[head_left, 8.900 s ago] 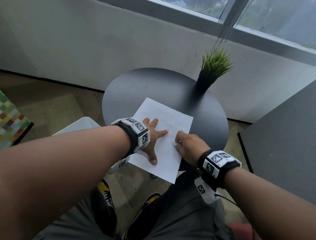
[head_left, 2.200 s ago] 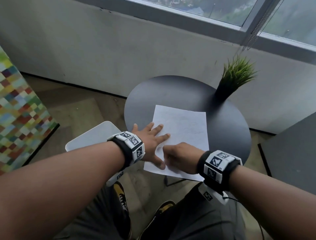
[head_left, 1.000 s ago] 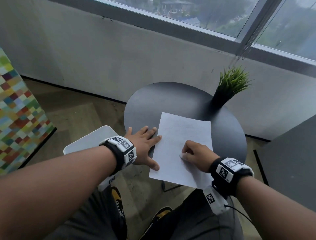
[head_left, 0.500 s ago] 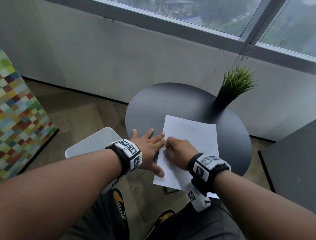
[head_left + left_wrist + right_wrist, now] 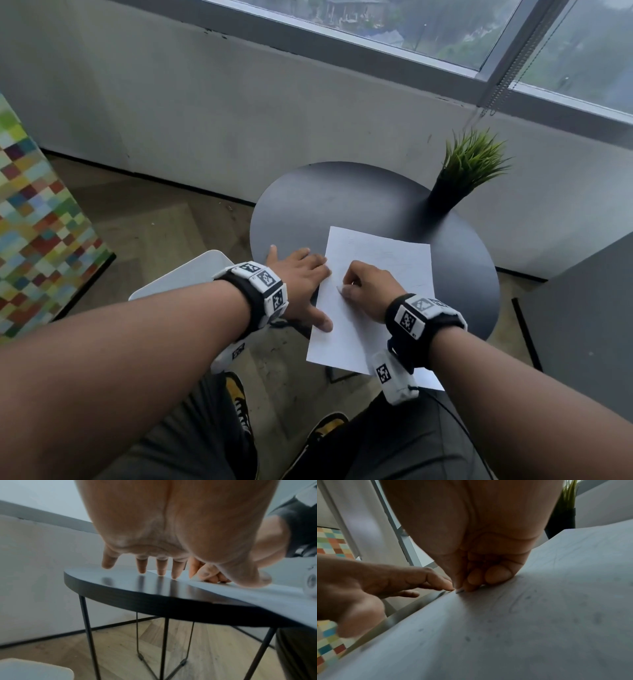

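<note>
Quick notes, head cam mostly: sheet of paper (image 5: 394, 260) lay flat on the near side of the round black table (image 5: 342, 198), w/ its near end hanging out past the table's near rim. Faint pencil-ish marks on it, too light to read tbh. Left hand (image 5: 301, 284) was spread flat w/ fingers straight, palm down on the tabletop just left of the sheet; its thumb (image 5: 322, 323) pressed on the paper's left edge and the index tip touched that same edge farther up. Right hand (image 5: 368, 291) sat on the paper near its left edge, right beside the left hand, fingers curled in tight w/ the tips down on the sheet. Right wrist cam showed a small pale pointed bit (image 5: 459, 591) poking out at those fingertips, but I couldn't tell what it was or whether the hand actually pinched it. Other stuff: potted plant (image 5: 469, 164) w/ spiky green leaves on the far right of the table, white stool (image 5: 178, 277) on the floor to the left, multicolor checkered panel (image 5: 37, 222) at far left.
</note>
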Tool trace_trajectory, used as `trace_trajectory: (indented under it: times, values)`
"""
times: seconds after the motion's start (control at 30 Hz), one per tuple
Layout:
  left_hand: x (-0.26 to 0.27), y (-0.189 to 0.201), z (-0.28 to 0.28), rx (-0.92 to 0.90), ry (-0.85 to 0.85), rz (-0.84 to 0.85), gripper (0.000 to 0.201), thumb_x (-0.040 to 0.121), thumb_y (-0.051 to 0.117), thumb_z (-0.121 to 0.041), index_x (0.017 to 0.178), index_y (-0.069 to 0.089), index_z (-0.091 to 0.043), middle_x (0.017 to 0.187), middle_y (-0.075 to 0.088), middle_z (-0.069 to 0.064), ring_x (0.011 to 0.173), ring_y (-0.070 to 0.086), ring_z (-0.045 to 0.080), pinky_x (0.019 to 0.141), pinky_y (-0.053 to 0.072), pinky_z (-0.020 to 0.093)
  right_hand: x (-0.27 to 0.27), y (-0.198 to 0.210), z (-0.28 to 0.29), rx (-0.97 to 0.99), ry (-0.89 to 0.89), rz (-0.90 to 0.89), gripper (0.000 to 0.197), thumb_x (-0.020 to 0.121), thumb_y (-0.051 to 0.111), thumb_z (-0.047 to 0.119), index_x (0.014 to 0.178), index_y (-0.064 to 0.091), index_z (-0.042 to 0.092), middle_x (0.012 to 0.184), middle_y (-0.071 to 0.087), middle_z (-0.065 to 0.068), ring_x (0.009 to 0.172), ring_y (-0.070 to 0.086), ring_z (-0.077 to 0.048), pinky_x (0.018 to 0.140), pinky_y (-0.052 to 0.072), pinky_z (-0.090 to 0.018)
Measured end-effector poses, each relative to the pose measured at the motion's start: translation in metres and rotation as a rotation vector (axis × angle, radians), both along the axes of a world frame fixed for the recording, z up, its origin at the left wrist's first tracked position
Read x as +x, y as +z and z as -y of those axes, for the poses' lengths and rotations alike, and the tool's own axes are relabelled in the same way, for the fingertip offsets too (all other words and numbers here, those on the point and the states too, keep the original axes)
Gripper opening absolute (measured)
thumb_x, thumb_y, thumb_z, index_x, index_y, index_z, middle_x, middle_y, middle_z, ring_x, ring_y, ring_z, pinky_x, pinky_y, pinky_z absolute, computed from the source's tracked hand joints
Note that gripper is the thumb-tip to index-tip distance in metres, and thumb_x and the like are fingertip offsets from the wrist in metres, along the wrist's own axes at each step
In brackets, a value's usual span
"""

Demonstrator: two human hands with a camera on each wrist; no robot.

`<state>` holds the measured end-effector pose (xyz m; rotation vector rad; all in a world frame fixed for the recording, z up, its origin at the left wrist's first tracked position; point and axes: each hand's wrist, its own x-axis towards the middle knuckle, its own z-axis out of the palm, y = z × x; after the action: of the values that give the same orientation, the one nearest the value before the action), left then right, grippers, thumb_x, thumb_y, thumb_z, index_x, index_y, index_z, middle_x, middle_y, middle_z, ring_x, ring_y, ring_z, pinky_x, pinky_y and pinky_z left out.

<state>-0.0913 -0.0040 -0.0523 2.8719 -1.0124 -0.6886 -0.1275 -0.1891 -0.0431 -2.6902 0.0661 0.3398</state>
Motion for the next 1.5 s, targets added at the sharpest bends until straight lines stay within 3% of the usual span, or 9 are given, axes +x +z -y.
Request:
trace_trajectory:
  times: [0.13, 0.37, 0.57, 0.77, 0.93, 1.17, 1.27, 1.4, 1.5]
  values:
    - [0.007, -0.005, 0.0, 0.066, 0.001, -0.03, 0.133, 0.06, 0.058, -0.096, 0.16, -0.008, -0.038, 0.168, -0.018, -0.015, 0.156, -0.014, 0.026, 0.11, 0.007, 0.081, -0.004, 0.003, -0.003, -0.029, 0.033, -0.002, 0.014, 0.092, 0.056, 0.031, 0.097, 0.057, 0.018, 0.097, 0.066, -0.002, 0.089, 0.058, -0.021, 0.074, 0.043, -0.03]
    - [0.003, -0.007, -0.004, 0.089, -0.053, -0.052, 0.135, 0.059, 0.058, -0.096, 0.161, -0.007, -0.034, 0.166, -0.022, -0.019, 0.155, -0.018, 0.029, 0.108, 0.01, 0.083, -0.027, 0.012, -0.021, -0.098, 0.392, -0.077, 0.014, 0.09, 0.053, 0.027, 0.098, 0.058, 0.016, 0.095, 0.067, -0.007, 0.088, 0.059, -0.028, 0.077, 0.048, -0.036]
    - [0.001, -0.003, -0.001, 0.119, -0.049, -0.054, 0.136, 0.06, 0.059, -0.095, 0.161, -0.008, -0.032, 0.166, -0.021, -0.019, 0.155, -0.018, 0.029, 0.108, 0.012, 0.082, 0.024, 0.011, 0.001, -0.124, 0.027, -0.016, 0.01, 0.087, 0.056, 0.024, 0.093, 0.059, 0.017, 0.097, 0.065, -0.003, 0.095, 0.061, -0.027, 0.072, 0.044, -0.029]
    - [0.002, -0.003, -0.001, 0.09, -0.04, -0.068, 0.137, 0.06, 0.062, -0.094, 0.161, -0.006, -0.032, 0.167, -0.021, -0.018, 0.155, -0.019, 0.03, 0.108, 0.01, 0.084, -0.013, 0.007, -0.024, -0.142, 0.437, -0.026, 0.016, 0.091, 0.05, 0.022, 0.103, 0.057, 0.015, 0.105, 0.066, -0.013, 0.094, 0.06, -0.035, 0.072, 0.043, -0.035]
    - [0.002, -0.005, -0.002, 0.103, -0.046, -0.065, 0.134, 0.062, 0.06, -0.094, 0.161, -0.007, -0.034, 0.167, -0.021, -0.019, 0.155, -0.02, 0.028, 0.109, 0.009, 0.082, 0.024, 0.003, 0.006, -0.168, 0.092, 0.025, 0.014, 0.091, 0.051, 0.031, 0.095, 0.053, 0.018, 0.099, 0.066, -0.008, 0.089, 0.057, -0.029, 0.077, 0.048, -0.035]
    - [0.008, 0.001, 0.005, 0.02, -0.051, 0.043, 0.115, 0.065, 0.059, -0.091, 0.156, 0.019, -0.034, 0.165, 0.012, -0.008, 0.15, 0.014, 0.028, 0.11, 0.017, 0.078, 0.008, 0.002, 0.005, -0.081, 0.107, -0.012, 0.014, 0.093, 0.054, 0.034, 0.095, 0.053, 0.02, 0.096, 0.066, -0.003, 0.089, 0.057, -0.025, 0.078, 0.048, -0.034]
    - [0.009, -0.003, 0.005, 0.064, -0.007, -0.028, 0.13, 0.061, 0.062, -0.092, 0.16, -0.003, -0.038, 0.168, -0.015, -0.013, 0.156, -0.008, 0.028, 0.11, 0.011, 0.081, 0.001, 0.004, -0.002, -0.113, 0.173, 0.016, 0.016, 0.094, 0.051, 0.029, 0.104, 0.053, 0.017, 0.102, 0.066, -0.009, 0.095, 0.058, -0.031, 0.073, 0.043, -0.032]
    - [0.008, -0.003, 0.004, 0.096, -0.029, -0.07, 0.132, 0.062, 0.065, -0.09, 0.16, -0.008, -0.039, 0.167, -0.02, -0.016, 0.155, -0.018, 0.029, 0.106, 0.007, 0.084, -0.023, 0.009, -0.024, -0.14, 0.487, -0.037, 0.019, 0.091, 0.052, 0.023, 0.106, 0.054, 0.013, 0.101, 0.066, -0.014, 0.092, 0.06, -0.036, 0.072, 0.045, -0.035]
    - [0.008, -0.002, 0.004, 0.104, -0.033, -0.073, 0.132, 0.063, 0.065, -0.089, 0.16, -0.01, -0.04, 0.167, -0.021, -0.016, 0.155, -0.018, 0.029, 0.107, 0.008, 0.082, 0.002, 0.01, -0.009, -0.154, 0.254, -0.061, 0.019, 0.092, 0.049, 0.027, 0.107, 0.054, 0.017, 0.105, 0.066, -0.012, 0.097, 0.06, -0.034, 0.077, 0.047, -0.035]
